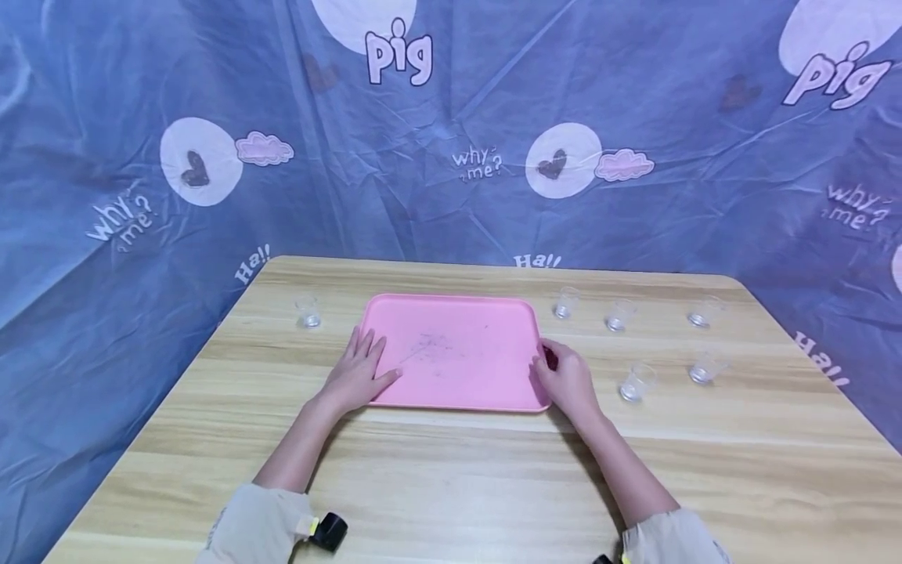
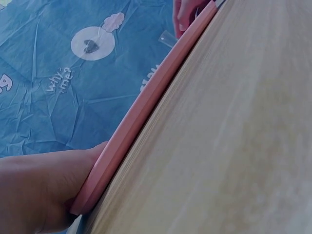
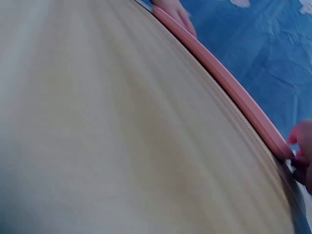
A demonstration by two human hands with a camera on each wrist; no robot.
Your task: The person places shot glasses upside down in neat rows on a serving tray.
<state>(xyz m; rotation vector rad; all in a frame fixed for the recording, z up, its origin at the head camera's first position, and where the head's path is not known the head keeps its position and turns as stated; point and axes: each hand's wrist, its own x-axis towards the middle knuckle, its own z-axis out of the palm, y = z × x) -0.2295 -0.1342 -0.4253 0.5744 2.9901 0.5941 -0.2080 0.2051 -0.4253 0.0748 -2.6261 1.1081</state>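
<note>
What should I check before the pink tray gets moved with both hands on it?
1. Left hand on tray: ok, fingers lie straight over the left edge.
2. Right hand on tray: ok, fingers curl round the right edge near the front corner.
3. Tray surface free of things: ok, only faint scribbles.
4. Path clear of the small glass cups: not ok, the nearest cup stands just right of the right hand.
5. Tray flat on the table: ok.
</note>
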